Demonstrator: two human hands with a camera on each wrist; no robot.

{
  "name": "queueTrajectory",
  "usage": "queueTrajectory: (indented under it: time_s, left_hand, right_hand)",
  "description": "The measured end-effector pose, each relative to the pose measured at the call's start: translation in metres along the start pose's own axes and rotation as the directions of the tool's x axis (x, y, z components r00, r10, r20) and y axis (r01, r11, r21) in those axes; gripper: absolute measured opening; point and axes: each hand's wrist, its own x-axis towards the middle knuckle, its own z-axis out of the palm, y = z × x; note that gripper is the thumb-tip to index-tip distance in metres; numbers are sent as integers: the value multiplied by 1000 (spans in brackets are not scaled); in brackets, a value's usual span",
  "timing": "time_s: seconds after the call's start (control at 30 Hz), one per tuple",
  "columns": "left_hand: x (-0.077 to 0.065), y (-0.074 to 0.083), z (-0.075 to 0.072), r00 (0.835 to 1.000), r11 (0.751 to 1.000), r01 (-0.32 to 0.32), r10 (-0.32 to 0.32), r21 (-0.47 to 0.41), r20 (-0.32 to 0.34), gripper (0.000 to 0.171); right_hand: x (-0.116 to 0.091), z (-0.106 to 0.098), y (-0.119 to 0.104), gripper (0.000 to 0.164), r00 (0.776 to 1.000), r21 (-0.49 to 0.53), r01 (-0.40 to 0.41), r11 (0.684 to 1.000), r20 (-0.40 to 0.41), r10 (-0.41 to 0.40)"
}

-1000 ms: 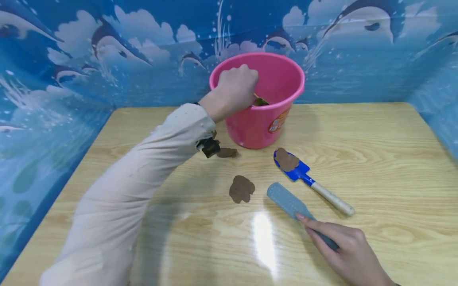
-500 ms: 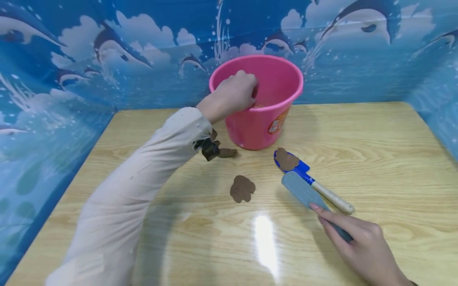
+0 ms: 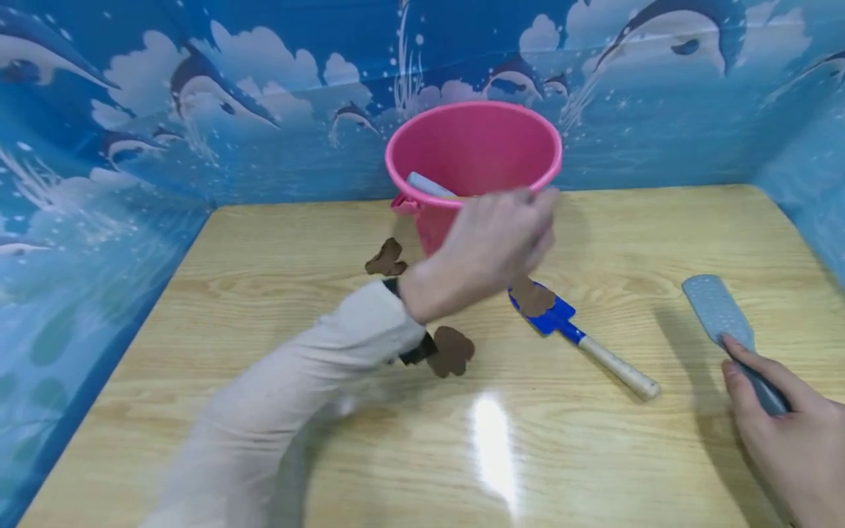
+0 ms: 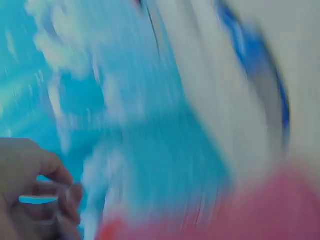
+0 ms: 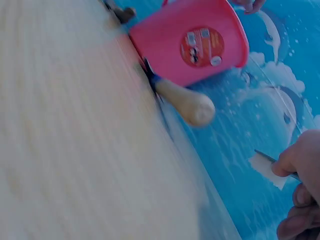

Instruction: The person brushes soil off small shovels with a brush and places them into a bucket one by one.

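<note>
My left hand (image 3: 488,242) is in front of the pink bucket (image 3: 475,139), fingers loosely curled; no held thing shows in the blurred left wrist view. At the right, my right hand (image 3: 792,433) grips the dark handle of a grey spatula (image 3: 719,308) with a flat, dotted blade, raised above the table. A blue hand trowel (image 3: 554,315) with a pale wooden handle lies on the table, a flat brown piece (image 3: 533,301) on its blade. Inside the bucket, the end of a light-blue rod (image 3: 429,185) shows; the rest is hidden.
Another flat brown piece (image 3: 454,352) lies mid-table, partly behind my left wrist. A lobed brown piece (image 3: 386,258) lies left of the bucket. A blue dolphin-print sheet (image 3: 290,110) stands behind the wood-grain table (image 3: 660,257).
My left hand has come out of the bucket and swung right and toward me. My right hand has carried the spatula right, away from the trowel. The light-blue rod has come into view.
</note>
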Motion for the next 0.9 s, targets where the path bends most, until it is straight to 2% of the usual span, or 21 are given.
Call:
queueTrajectory:
  time_s: [0.07, 0.13, 0.2, 0.27, 0.3, 0.4, 0.47, 0.53, 0.63, 0.67, 0.7, 0.73, 0.8, 0.83, 0.9]
  left_hand:
    - [-9, 25, 27, 992, 988, -58, 73, -143, 102, 22]
    - [-14, 48, 56, 962, 966, -37, 104, -257, 251, 21]
    - [-16, 64, 81, 927, 957, 11, 98, -289, 361, 22]
    - [-16, 74, 99, 908, 958, 52, 72, -282, 412, 22]
    - [-16, 76, 105, 905, 960, 68, 55, -271, 423, 24]
    - [-19, 77, 115, 908, 951, 125, 6, -284, 419, 30]
    - [-25, 73, 118, 922, 936, 141, -6, -322, 386, 31]
    - [-34, 64, 119, 944, 907, 134, 6, -399, 331, 24]
    - [-55, 48, 123, 969, 825, 112, 31, -553, 244, 12]
    - [-63, 43, 123, 974, 789, 113, 32, -604, 224, 7]
    - [-71, 38, 123, 975, 748, 134, 19, -650, 222, 9]
    - [-80, 34, 121, 974, 706, 163, -4, -689, 227, 18]
    - [-97, 28, 116, 962, 624, 246, -66, -741, 264, 36]
    - [-105, 25, 112, 955, 591, 282, -98, -756, 280, 44]
    - [-121, 19, 105, 942, 544, 332, -149, -771, 301, 47]
  right_hand:
    - [1, 0, 3, 30, 997, 21, -70, 997, -11, 70]
    - [2, 0, 2, 30, 997, 40, -79, 996, -8, 80]
    - [3, 1, -1, 30, 999, 2, -52, 999, 10, 52]
    - [3, 3, -3, 29, 1000, -37, -2, 999, 28, 3]
    - [3, 4, -4, 28, 999, -47, 17, 999, 37, -16]
    - [1, 7, -5, 25, 997, -43, 63, 997, 49, -61]
    - [-1, 9, -5, 24, 996, -9, 80, 997, 50, -79]
    - [-2, 11, -7, 25, 993, 24, 103, 994, 56, -104]
    - [-5, 14, -10, 27, 982, 118, 168, 979, 62, -176]
    - [-6, 15, -12, 27, 980, 163, 183, 970, 55, -194]
    - [-7, 15, -14, 27, 977, 211, 196, 958, 40, -209]
    - [-8, 16, -16, 27, 977, 257, 198, 946, 25, -211]
    - [-11, 17, -23, 28, 985, 306, 160, 939, 15, -172]
    - [-12, 17, -26, 29, 988, 326, 142, 935, 16, -155]
    - [-16, 20, -33, 32, 990, 342, 118, 932, 37, -139]
